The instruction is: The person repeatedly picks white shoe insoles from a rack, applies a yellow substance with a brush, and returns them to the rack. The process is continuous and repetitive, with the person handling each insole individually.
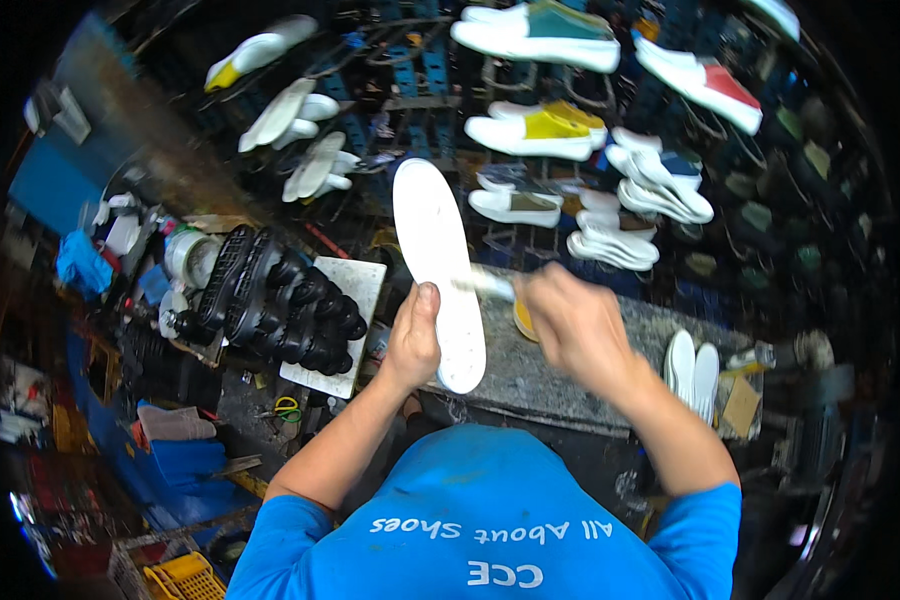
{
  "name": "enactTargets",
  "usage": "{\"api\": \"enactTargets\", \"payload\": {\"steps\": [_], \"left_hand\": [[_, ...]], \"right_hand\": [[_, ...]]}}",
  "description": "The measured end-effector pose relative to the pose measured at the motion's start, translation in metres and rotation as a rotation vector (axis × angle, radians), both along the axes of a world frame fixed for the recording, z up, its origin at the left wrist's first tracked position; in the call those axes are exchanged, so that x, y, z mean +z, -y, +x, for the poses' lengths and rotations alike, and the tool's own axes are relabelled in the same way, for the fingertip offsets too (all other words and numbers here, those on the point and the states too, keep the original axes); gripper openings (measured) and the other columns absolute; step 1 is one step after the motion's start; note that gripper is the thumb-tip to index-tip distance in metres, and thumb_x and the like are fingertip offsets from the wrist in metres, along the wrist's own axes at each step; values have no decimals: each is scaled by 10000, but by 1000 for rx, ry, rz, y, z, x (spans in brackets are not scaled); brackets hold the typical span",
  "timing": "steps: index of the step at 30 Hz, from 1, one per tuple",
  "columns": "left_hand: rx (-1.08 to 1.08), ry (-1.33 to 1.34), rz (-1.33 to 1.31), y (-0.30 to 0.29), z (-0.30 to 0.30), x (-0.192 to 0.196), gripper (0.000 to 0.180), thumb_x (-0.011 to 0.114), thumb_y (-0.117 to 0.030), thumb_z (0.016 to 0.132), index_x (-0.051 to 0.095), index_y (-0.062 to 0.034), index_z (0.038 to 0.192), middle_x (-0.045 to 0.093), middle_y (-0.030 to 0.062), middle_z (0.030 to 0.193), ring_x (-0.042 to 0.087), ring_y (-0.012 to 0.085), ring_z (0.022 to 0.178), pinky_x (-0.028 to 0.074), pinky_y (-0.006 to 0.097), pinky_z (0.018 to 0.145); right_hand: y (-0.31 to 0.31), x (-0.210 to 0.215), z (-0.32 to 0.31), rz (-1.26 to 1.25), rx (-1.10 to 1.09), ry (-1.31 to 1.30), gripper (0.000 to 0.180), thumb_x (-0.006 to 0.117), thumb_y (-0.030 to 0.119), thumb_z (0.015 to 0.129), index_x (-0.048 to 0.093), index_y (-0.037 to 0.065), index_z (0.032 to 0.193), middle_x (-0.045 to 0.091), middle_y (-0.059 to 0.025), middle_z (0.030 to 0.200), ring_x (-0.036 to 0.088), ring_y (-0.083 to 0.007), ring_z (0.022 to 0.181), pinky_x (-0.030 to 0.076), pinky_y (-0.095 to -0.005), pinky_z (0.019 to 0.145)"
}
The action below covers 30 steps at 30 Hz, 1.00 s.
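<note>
A white shoe sole [432,225] is held up in front of me, its inner face toward me and its long side nearly upright. My left hand [415,340] is closed on its left edge, thumb on top. My right hand [570,325], smeared by motion, grips a brush [488,285] whose pale tip meets the middle of the sole at its right edge. Behind the right hand, a yellow round thing [524,320] shows in part; I cannot make out what it is.
A grey worktop [560,385] lies beyond, with a pair of white soles [692,370] at its right. Black shoe lasts or soles [280,300] are heaped at left by a white board [355,285]. Racks ahead carry canvas shoes [535,135]. Green-handled scissors [288,408] lie lower left.
</note>
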<state>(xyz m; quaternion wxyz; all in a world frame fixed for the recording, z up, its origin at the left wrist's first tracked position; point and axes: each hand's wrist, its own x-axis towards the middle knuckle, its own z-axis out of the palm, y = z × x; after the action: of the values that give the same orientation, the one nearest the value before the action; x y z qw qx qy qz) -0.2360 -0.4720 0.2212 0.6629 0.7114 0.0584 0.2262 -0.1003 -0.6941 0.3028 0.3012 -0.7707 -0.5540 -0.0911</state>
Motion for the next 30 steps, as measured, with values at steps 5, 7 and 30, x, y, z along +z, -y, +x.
{"api": "enactTargets", "payload": {"steps": [5, 7, 30], "left_hand": [[82, -36, -46, -18, 39, -28, 575, 282, -407, 1272, 625, 51, 1337, 715, 163, 1113, 671, 254, 1004, 545, 409, 941], [133, -2, -55, -29, 52, -52, 577, 287, -406, 1270, 625, 59, 1314, 708, 172, 1083, 658, 271, 976, 540, 427, 923], [-341, -608, -1117, -5, -36, -259, 966, 344, -781, 1151, 416, -16, 1736, 622, 205, 1617, 712, 354, 1352, 665, 631, 1028]], "right_hand": [[0, -43, 18, -139, 25, 63, 296, 752, 38, 951, 740, 51, 1246, 703, -165, 992, 751, -398, 866, 600, -510, 721], [10, -65, 7, -234, 67, -106, 282, 734, 30, 963, 741, 51, 1244, 737, -157, 978, 758, -367, 851, 607, -486, 729], [76, -214, 64, -518, -710, -640, 260, 684, -24, 990, 805, 46, 1210, 822, -218, 1072, 810, -373, 962, 623, -454, 825]]}}
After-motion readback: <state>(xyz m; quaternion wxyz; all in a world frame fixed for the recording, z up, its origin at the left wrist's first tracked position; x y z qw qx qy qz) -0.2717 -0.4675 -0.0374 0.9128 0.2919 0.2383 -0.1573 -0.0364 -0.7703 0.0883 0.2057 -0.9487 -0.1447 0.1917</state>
